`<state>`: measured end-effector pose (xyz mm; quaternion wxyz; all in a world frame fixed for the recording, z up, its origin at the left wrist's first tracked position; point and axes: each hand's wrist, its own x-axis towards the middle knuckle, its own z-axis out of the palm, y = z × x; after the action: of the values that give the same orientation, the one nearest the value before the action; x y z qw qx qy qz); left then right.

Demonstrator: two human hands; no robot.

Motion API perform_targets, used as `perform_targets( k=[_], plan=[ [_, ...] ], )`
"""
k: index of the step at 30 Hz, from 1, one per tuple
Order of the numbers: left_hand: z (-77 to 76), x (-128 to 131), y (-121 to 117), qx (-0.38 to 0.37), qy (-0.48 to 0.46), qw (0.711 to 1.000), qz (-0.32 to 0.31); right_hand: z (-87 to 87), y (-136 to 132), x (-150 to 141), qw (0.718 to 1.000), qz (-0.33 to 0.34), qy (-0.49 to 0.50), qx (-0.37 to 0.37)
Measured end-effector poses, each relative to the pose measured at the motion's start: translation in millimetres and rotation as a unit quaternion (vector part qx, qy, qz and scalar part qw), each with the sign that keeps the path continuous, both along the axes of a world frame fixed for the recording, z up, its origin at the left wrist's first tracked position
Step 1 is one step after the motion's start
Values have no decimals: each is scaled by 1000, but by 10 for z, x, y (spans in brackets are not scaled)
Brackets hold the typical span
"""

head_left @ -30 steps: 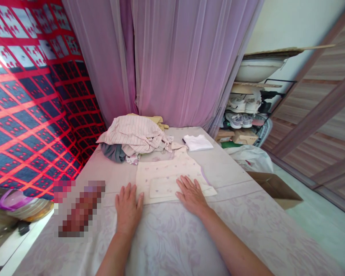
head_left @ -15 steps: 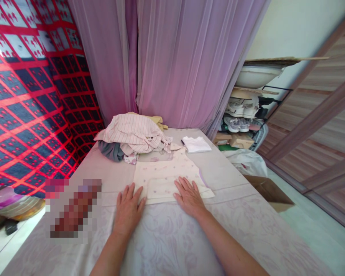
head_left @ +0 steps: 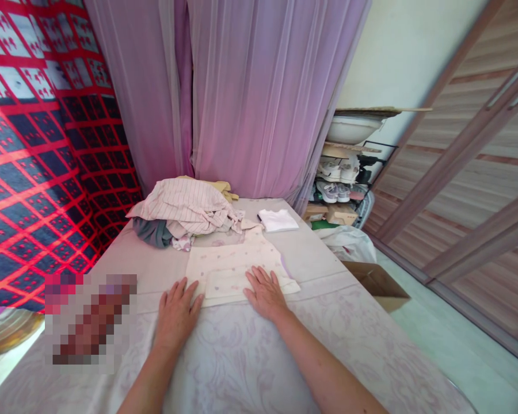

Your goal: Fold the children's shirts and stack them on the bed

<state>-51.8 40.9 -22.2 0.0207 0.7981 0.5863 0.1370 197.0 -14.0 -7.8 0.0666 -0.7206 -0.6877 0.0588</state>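
Observation:
A cream garment with small printed motifs lies spread on the bed, its near edge folded over into a flat band. My left hand rests palm down at the garment's near left corner, fingers apart and fingertips touching the cloth. On the folded band, toward its right part, my right hand lies flat with fingers spread. Neither hand grips anything. Beyond the garment is a heap of clothes with a pink striped garment on top. A folded white garment sits at the back right.
The patterned bedsheet runs beneath everything. Purple curtains hang behind the bed. To the right stand a shoe rack and an open cardboard box on the floor. A pixelated reddish object lies at the left.
The camera view has turned slightly to the right, so the scene appears shifted left. Both hands stay in about the same place on the garment.

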Motion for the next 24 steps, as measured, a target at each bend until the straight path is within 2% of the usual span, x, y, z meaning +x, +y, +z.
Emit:
perform_targets(
  k=[24],
  plan=[
    [113,58,-40,-5,8,1000,21,-25,4,-14,1000,1,5,2]
  ],
)
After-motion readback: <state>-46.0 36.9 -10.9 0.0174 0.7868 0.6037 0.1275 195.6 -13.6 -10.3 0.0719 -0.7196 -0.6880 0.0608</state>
